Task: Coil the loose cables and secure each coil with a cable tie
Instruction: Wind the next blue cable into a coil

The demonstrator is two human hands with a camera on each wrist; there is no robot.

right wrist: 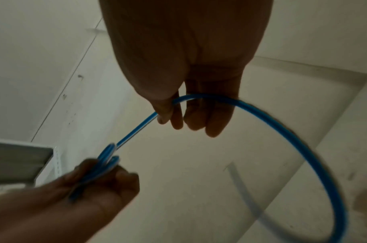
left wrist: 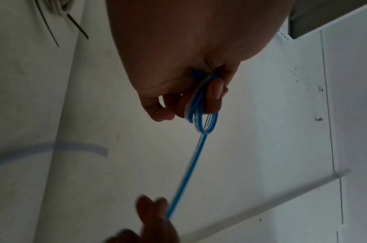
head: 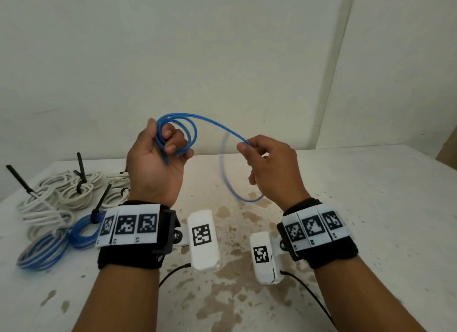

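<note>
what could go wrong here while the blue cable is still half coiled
The loops of the blue cable sit loosely in the left hand, with no tie on yet, so they could spring open. The tail below the right hand is swinging and blurred; it might snag. The bundled coils lie close by and could get swept.

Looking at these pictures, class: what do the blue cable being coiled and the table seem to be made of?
Blue cable: probably glossy plastic sheathing with a pale stripe; it bends freely into loops. Table: hard white surface, perhaps painted or laminated; brown patches show where the finish looks worn.
</note>
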